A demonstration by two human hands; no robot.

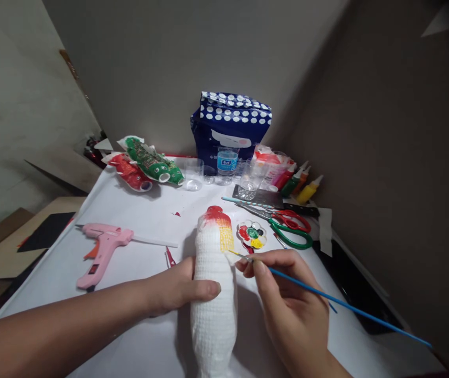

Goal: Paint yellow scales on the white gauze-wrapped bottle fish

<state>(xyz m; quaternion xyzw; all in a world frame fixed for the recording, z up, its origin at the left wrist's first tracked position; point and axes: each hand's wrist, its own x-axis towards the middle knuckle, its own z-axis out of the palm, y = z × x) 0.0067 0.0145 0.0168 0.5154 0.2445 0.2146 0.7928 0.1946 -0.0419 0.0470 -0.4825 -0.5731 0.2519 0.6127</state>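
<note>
A white textured bottle-shaped object [214, 325] lies in the middle, its far end painted red with a yellow patch on the right side. My left hand [183, 289] is wrapped round it from the left, thumb on top. My right hand [287, 294] pinches a blue-handled paintbrush [342, 302], whose tip touches the lower edge of the yellow patch. Just right of the painted end sits a flower-shaped palette [252, 234] with red, green, yellow, white and black paint.
A pink glue gun [104, 247] lies at left. Red and green fish figures [130, 173], clear cups [193, 176] and a blue bag [230, 126] stand behind. Scissors [295, 234], a knife [301, 209] and paint bottles [309, 190] are at right.
</note>
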